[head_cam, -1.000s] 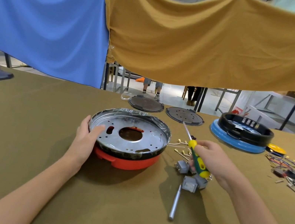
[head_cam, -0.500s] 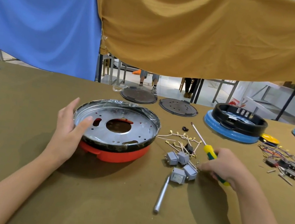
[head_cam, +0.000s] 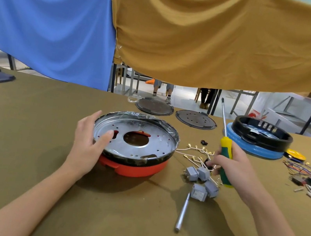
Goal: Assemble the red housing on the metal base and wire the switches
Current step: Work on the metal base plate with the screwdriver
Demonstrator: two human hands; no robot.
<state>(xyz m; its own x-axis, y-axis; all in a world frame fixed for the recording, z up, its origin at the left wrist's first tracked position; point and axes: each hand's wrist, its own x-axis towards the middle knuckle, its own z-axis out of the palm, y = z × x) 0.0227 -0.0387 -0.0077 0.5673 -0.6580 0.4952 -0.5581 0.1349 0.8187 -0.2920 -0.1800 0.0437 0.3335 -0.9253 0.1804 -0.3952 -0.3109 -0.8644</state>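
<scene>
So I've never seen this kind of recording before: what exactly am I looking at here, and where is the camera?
No machine here: a person's two bare hands, filmed by a camera worn on the head, looking down at a cloth-covered table. The left hand rests on the round metal base, which sits on the red plastic housing. The right hand grips a yellow-and-green screwdriver, shaft pointing up. Beside it lie grey box-shaped switches, white wires with brass terminals and a loose silver metal rod.
</scene>
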